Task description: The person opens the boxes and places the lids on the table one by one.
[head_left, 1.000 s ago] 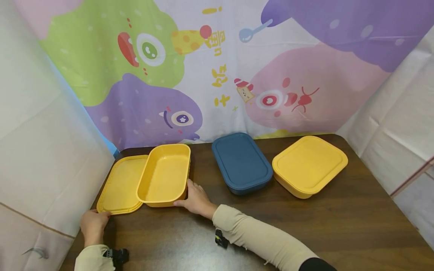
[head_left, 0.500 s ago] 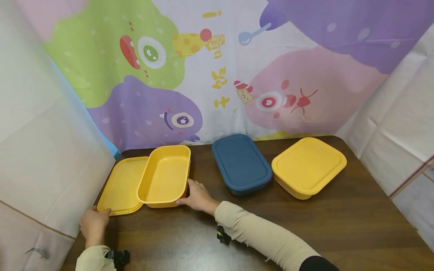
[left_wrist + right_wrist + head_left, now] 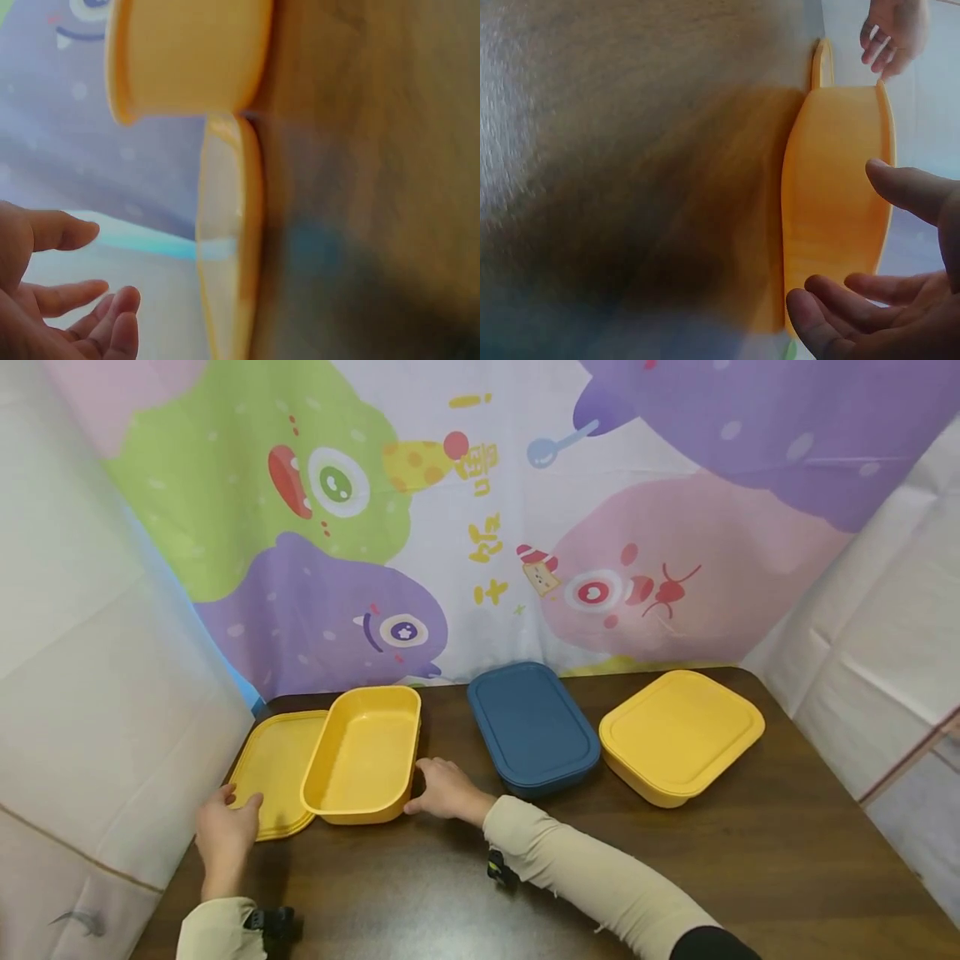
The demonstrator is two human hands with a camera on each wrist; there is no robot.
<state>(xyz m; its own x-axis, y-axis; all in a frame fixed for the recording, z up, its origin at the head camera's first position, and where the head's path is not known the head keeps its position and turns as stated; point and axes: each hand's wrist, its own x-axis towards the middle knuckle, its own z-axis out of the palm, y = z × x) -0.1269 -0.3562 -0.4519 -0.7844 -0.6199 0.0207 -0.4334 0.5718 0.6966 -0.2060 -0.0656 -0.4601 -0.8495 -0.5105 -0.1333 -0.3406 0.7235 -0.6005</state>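
Closest is the person's left hand (image 3: 227,835), by the near left corner of a flat yellow plastic lid with round corners (image 3: 281,760). If it swings in, it could bump the lid into the deep yellow plastic box with no top (image 3: 363,756), because the box is right beside it. I can't tell if the lid goes under the box. The left fingers are spread apart and hold nothing. The right hand (image 3: 450,792) is at the box's near right corner, thumb and fingers wide apart, not squeezing anything. I can't tell if a fingertip touches. A slip there could shove the box over the lid. Farther along the brown wooden table (image 3: 750,852) are a dark blue box with a lid (image 3: 534,727) and a yellow box with its lid on (image 3: 681,735). Behind hangs a monster cloth (image 3: 510,643)
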